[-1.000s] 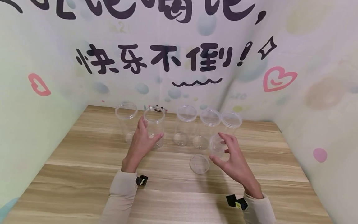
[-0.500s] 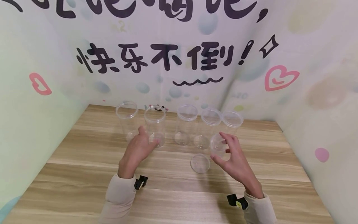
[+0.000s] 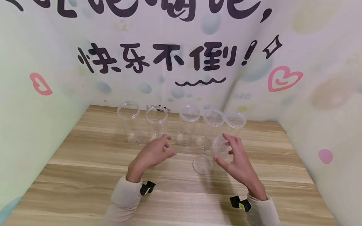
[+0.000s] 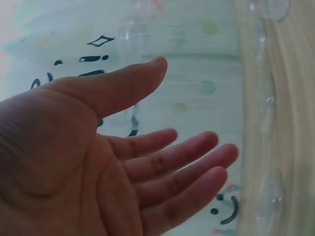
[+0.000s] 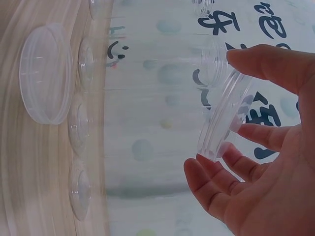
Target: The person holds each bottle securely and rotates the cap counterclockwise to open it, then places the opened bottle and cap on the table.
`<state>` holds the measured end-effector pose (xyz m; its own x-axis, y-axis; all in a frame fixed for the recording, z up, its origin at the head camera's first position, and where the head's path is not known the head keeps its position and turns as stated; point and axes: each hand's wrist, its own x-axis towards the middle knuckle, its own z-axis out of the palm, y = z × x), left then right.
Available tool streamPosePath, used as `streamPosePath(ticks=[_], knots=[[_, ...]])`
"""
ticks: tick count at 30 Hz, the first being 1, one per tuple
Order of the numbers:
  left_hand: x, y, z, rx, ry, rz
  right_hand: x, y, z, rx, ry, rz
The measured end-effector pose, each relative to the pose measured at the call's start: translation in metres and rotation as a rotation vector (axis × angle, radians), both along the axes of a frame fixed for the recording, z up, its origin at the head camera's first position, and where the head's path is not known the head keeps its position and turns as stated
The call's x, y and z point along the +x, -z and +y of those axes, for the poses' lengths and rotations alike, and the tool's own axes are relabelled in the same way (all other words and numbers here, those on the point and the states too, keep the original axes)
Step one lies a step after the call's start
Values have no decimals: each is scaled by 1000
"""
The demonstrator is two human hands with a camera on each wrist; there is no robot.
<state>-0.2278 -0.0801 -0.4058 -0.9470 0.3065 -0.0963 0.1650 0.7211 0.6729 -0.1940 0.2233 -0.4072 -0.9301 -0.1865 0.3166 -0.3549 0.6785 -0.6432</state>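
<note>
My right hand pinches a clear plastic lid between thumb and fingers, tilted up off the table. In the right wrist view this lid shows a ridged rim. A second clear lid lies flat on the table, left of the right hand. My left hand hovers in front of the second clear jar from the left, holding nothing. In the left wrist view the fingers are loosely extended and the thumb stands apart. Its palm blocks part of that view.
Clear jars stand upright in a row at the back: a far-left jar, a middle jar, a fourth jar and a far-right jar. The last two nearly touch. A printed cloth hangs behind the wooden table.
My left hand has come away from the second jar, down and then to the right. The right hand keeps its hold on the lid, nearly still. The jars stand where they were.
</note>
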Motion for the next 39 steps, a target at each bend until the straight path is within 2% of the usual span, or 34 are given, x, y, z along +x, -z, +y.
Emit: streamPosePath(ticks=[12, 17, 24, 31, 39], knots=[[-4, 22, 26, 167, -41, -15, 0, 2, 2, -4, 5, -22], [-11, 27, 33, 201, -75, 39, 0, 2, 2, -12, 1, -25], [-22, 33, 43, 295, -129, 105, -1, 5, 3, -1, -1, -16], [-34, 36, 55, 344, -193, 158, -2, 8, 3, -3, -8, -19], [-44, 38, 64, 390, -208, 195, -3, 13, 5, 2, -25, -32]])
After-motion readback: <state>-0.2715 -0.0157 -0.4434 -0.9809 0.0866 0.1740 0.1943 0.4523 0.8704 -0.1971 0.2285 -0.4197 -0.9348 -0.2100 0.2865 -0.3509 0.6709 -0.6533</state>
